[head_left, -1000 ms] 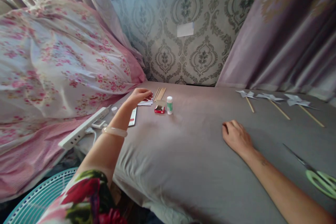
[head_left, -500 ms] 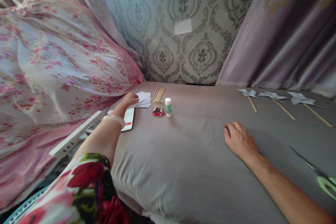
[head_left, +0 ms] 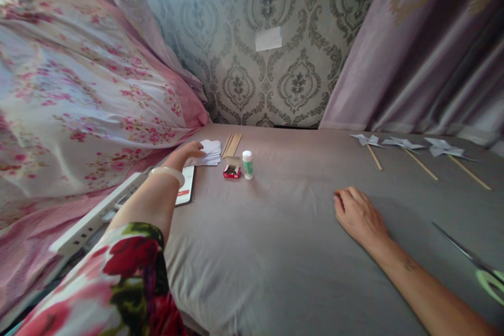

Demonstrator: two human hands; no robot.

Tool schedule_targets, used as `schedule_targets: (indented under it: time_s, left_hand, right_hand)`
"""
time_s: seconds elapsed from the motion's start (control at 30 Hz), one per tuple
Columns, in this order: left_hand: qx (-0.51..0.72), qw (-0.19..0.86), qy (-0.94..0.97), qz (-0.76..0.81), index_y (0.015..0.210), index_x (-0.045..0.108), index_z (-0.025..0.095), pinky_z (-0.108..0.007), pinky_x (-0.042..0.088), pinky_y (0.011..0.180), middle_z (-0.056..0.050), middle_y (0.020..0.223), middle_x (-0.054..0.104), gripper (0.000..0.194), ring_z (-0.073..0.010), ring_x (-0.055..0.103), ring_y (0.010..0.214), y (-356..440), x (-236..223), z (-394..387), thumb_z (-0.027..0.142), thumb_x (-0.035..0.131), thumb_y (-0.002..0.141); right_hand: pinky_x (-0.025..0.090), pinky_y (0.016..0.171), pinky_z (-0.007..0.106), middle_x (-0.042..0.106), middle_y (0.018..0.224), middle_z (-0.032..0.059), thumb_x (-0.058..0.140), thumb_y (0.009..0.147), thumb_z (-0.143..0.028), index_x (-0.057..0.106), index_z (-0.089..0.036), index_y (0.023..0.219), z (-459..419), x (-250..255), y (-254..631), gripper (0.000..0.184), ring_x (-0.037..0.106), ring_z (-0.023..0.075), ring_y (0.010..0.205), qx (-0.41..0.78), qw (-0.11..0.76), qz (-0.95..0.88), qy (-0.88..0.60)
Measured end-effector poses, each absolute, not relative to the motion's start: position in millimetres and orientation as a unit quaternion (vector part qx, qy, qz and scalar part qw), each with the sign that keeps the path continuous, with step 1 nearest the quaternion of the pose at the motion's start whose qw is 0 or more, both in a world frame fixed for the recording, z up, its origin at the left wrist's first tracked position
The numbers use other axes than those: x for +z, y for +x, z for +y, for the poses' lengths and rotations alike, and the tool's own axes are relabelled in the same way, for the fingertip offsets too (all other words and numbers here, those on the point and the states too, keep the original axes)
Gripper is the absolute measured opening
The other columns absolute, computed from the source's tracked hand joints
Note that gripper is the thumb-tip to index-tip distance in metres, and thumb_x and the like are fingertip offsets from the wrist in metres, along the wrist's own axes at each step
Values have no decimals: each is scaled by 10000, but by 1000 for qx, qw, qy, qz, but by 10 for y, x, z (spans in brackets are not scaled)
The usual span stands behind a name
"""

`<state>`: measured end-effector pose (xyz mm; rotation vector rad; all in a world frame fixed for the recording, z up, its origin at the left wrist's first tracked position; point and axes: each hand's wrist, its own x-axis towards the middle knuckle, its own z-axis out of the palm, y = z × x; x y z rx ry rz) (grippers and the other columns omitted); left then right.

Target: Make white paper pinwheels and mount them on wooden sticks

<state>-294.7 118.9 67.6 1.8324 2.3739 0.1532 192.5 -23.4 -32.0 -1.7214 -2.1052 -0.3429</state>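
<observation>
My left hand (head_left: 191, 152) reaches to the far left side of the surface, its fingers bent at the near-left edge of a stack of white paper (head_left: 212, 152). They seem closed on the paper there, though the fingertips are small and partly hidden. My right hand (head_left: 360, 216) rests on the grey cloth (head_left: 283, 252) with its fingers loosely curled in and nothing visible in them. Right of the paper lie several thin wooden sticks (head_left: 232, 145). A small red box (head_left: 232, 171) with dark contents and a white and green glue stick (head_left: 248, 165) stand in front of them.
Three paper pinwheels on sticks, one of them a white pinwheel (head_left: 403, 143), lie at the back right. Scissors (head_left: 468, 256) with green handles lie right of my right arm. A phone (head_left: 185, 186) and white power strip (head_left: 98, 212) lie beside my left forearm. Floral fabric (head_left: 98, 79) hangs at left.
The view has shifted slightly, so things sit a little further left. My left hand stays at the paper stack with its fingers slightly shifted. My right hand has stayed resting on the cloth.
</observation>
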Motion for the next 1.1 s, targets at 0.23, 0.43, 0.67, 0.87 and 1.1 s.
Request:
schedule_targets:
  time_s: [0.23,0.43,0.67,0.87,1.1]
  left_hand:
    - [37,64,620,781,881,733,196,-255,471,779,-82,960,733,396,-263,649,927,-2982,625,1251,341,729,512]
    - [44,69,622,778,793,748,197,-244,466,763,-48,852,742,288,-257,654,893,-3040,632,1269,315,688,537]
    - [61,64,618,781,803,755,183,-220,464,715,-58,863,747,268,-234,662,857,-3081,621,1274,284,596,613]
    - [82,23,600,795,824,750,184,-251,468,749,-72,877,745,273,-274,650,937,-3061,552,1253,271,594,618]
    - [123,-5,570,812,799,731,159,-295,465,800,-119,911,726,229,-322,627,994,-2969,541,1175,234,640,603]
  right_hand:
    - [451,809,356,607,928,115,375,898,-229,624,-161,942,-246,-311,1914,261,563,241,889,-122,209,-749,-617]
    - [457,796,369,608,931,124,378,895,-227,626,-146,959,-237,-327,1922,269,563,249,890,-116,212,-749,-617]
    - [453,806,351,611,946,118,389,903,-228,622,-131,957,-231,-326,1927,257,569,250,896,-121,198,-750,-620]
    - [451,797,358,607,937,121,375,903,-228,618,-143,948,-239,-323,1915,261,561,247,888,-122,208,-750,-616]
    - [445,798,344,606,944,114,378,899,-223,615,-158,946,-241,-318,1908,250,561,239,902,-117,211,-746,-620]
